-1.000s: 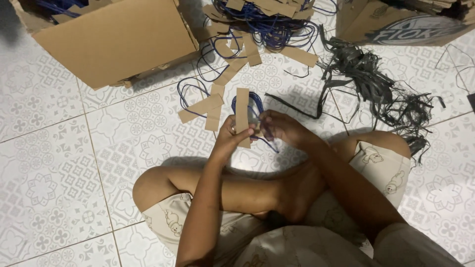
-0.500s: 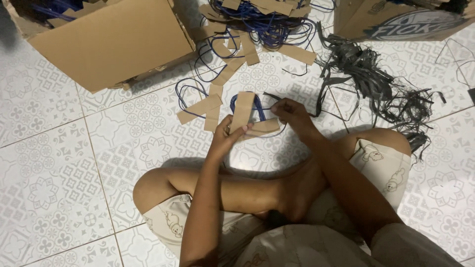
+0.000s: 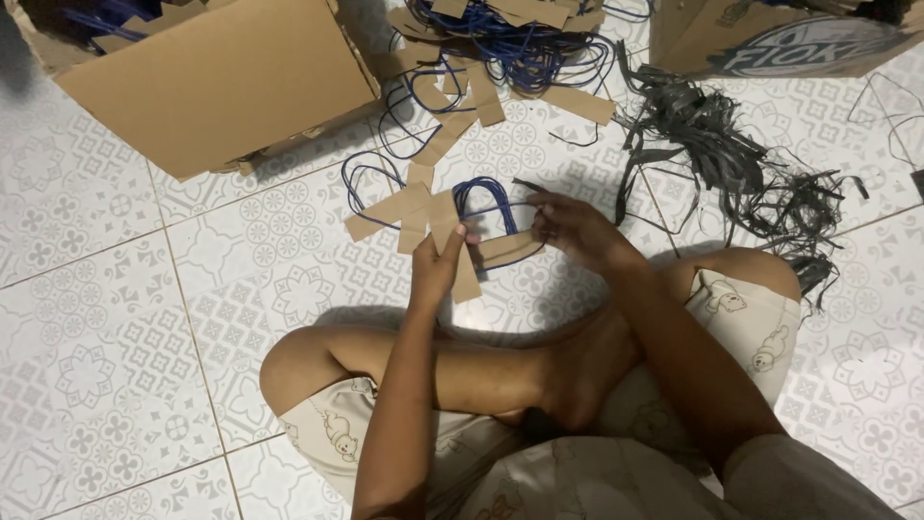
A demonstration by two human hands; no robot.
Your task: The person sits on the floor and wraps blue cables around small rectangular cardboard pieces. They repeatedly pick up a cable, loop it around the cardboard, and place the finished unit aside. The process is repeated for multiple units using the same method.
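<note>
At the upper left of the frame I see a large open cardboard box (image 3: 221,82) lying on the patterned tile floor (image 3: 106,318), with blue cable showing inside its far corner. Just right of it, near the centre, a few loose cardboard strips (image 3: 395,207) lie crossed on the floor with a thin blue wire looping around them.

My left hand (image 3: 438,265) is closed on an upright cardboard strip (image 3: 450,241), thumb pressed against its face, holding it just above the floor. A coil of blue wire (image 3: 486,197) arches between the two hands, touching that strip on one side. My right hand (image 3: 573,226) is closed in a pinch on the other side of the coil, where a second short cardboard piece (image 3: 510,248) sits under the fingers; I cannot tell whether the fingers grip the wire or the cardboard.

Above, at the top centre, a bigger heap of blue cable and cardboard strips (image 3: 520,48) is piled together. To the right of it lies a tangle of dark grey strips (image 3: 731,159), spreading toward the right edge. A second cardboard box (image 3: 770,39) fills the upper right corner. My crossed legs take up the lower middle of the frame.
</note>
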